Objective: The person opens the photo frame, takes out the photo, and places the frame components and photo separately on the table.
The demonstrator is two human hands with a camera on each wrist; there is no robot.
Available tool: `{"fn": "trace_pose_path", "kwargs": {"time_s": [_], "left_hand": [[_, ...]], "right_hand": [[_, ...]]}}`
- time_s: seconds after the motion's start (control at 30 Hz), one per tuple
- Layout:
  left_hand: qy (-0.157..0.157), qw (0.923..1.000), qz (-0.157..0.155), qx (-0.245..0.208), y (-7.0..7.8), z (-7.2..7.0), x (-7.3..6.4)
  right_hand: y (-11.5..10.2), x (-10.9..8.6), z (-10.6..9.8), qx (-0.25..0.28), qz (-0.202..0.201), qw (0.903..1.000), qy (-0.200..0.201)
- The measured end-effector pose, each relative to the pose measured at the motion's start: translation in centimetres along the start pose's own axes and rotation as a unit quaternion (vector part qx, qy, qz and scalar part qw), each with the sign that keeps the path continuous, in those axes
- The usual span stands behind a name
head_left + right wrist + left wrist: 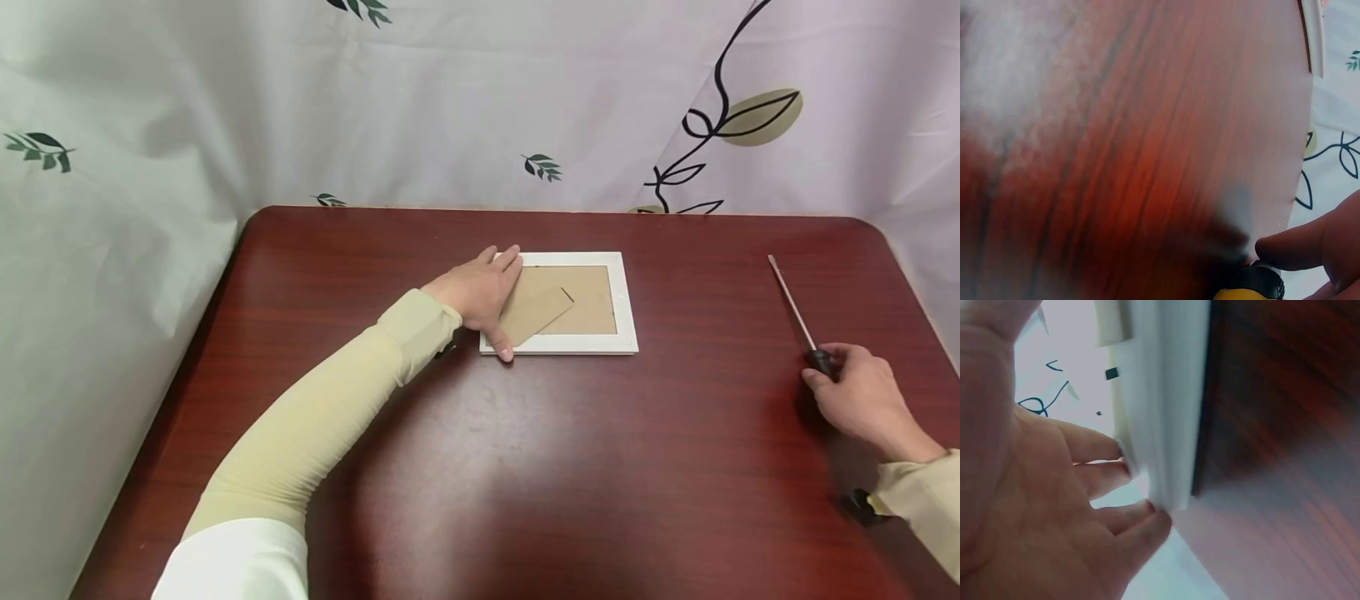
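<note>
A white picture frame (626, 312) lies back side up on the table, its tan backing board (592, 312) and folded stand flap (538, 315) facing upward. My left hand (480, 296) rests across the frame's left end, thumb at the near edge, straight fingers at the far edge. In the left wrist view those fingers (1138, 534) touch the white border. Far to the right, my right hand (862, 392) grips a screwdriver (792, 304) by its dark handle, the metal shaft pointing away. Black and yellow show on the handle (1266, 281) in the right wrist view.
The dark red wooden table (585, 475) has rounded far corners. A pale curtain (450, 100) with leaf prints hangs right behind its far edge and down the left side.
</note>
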State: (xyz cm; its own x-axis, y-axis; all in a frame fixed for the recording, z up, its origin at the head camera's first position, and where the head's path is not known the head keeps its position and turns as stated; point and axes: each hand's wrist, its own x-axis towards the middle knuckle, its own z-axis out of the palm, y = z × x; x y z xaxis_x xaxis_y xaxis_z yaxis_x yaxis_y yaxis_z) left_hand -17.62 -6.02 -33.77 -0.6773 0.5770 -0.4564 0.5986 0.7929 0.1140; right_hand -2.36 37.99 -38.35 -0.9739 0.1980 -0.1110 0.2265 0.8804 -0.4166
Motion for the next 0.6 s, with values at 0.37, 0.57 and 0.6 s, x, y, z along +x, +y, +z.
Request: {"fn": "trace_pose_path", "kwargs": {"time_s": [0.37,0.57,0.6], "left_hand": [[0.008,0.9973,0.054,-0.049,-1.5,0.9,-0.7],[0.003,0.9934,0.075,-0.087,-3.4,0.1,-1.3],[0.005,0.993,0.079,-0.088,-3.8,-0.1,-1.3]], "right_hand": [[-0.1,-0.2,-0.1,0.009,0.039,0.9992,0.002],[-3.7,-1.1,0.4,0.056,0.022,0.9942,0.089],[-4.3,-1.3,0.6,0.065,0.0,0.9927,0.101]]}}
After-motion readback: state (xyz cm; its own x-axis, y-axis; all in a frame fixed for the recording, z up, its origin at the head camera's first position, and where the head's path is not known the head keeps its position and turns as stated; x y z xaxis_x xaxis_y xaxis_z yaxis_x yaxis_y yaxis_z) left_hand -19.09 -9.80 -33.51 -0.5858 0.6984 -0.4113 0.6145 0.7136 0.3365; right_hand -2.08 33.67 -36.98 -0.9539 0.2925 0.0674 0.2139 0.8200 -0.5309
